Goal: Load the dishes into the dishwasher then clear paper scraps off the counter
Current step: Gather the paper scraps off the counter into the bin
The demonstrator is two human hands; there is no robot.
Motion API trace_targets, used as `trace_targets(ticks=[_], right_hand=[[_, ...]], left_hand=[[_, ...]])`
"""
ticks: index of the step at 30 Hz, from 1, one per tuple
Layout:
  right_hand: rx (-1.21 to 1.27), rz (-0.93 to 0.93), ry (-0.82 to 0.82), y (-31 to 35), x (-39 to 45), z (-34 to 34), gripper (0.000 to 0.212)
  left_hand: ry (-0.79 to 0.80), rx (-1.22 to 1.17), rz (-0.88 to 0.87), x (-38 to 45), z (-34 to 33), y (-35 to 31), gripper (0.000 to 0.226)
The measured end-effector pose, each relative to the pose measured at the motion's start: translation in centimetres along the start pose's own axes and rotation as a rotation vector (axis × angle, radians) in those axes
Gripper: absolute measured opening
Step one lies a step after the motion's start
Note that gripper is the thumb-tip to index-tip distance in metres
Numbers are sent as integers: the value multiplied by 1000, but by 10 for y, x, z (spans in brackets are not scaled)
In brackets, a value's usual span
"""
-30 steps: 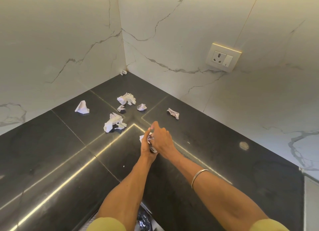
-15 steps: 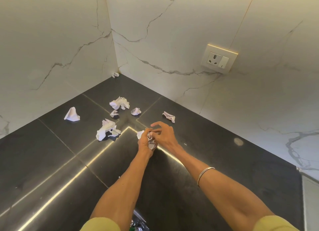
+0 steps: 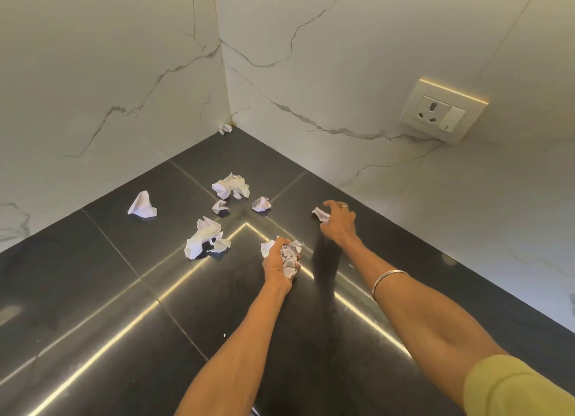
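Six scraps (image 3: 231, 186) are lying loose while the left hand (image 3: 278, 262) is gripping a wad (image 3: 288, 257) (gathering step) and the right hand (image 3: 337, 221), fingers curled, is closing on the far-right scrap (image 3: 320, 213).

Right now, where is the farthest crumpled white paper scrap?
In the head view, the small crumpled white paper scrap sits at the back corner of the black stone counter, against the white marble wall.

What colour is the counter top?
Glossy black counter, with thin pale seams; head view.
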State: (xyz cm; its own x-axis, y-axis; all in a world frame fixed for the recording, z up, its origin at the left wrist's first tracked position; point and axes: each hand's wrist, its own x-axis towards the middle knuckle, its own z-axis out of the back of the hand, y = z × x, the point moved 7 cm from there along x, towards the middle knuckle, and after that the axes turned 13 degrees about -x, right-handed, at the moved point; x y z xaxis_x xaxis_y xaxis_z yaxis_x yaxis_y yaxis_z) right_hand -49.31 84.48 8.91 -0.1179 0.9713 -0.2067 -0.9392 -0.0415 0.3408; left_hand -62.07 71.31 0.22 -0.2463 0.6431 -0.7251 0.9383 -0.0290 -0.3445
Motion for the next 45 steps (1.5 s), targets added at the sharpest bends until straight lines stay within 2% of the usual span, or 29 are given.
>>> trace_targets(ticks=[3, 5, 9, 12, 14, 18, 20, 24, 28, 32, 35, 38, 45], right_hand=[[-79, 1, 132, 0, 11, -20, 70], [-150, 34, 144, 1, 10, -31, 66], [-229, 48, -59, -4, -5, -33, 45], [-252, 22, -128, -9, -20, -30, 31], [-277, 9, -148, -15, -32, -31, 32], [-307, 42, -135, -15, -55, -28, 48], [-317, 73, -104, -13, -65, -27, 47], [-135, -1, -26, -22, -74, -28, 17], [157, -135, 126, -27, -78, -31, 23], [390, -133, 153, -12, -93, -28, 28], [447, -93, 188, 5, -108, -30, 24], [441, -69, 136, 20, -123, -35, 23], [572, -134, 70, 38, -160, -36, 33]], left_hand=[[-5, 19, 0, -1, 1, -1, 19], [-6, 24, 3, -1, 1, -1, 19], [-11, 44, 9, -4, -1, -1, 17], [-10, 49, 7, -5, -1, -1, 17], [-10, 54, 8, -5, -1, -1, 16], [-9, 60, 10, -6, -1, -1, 14], [7, 68, 8, -8, -2, -1, 12], [8, 99, -15, -12, -1, 1, 12], [-13, 122, -35, -20, 1, 2, 13], [-3, 128, -16, -25, 9, 4, 16], [12, 111, 32, -23, 17, 8, 37], [2, 103, 30, -10, 33, 11, 59], [-15, -37, -37, -32, 50, 6, 40]])
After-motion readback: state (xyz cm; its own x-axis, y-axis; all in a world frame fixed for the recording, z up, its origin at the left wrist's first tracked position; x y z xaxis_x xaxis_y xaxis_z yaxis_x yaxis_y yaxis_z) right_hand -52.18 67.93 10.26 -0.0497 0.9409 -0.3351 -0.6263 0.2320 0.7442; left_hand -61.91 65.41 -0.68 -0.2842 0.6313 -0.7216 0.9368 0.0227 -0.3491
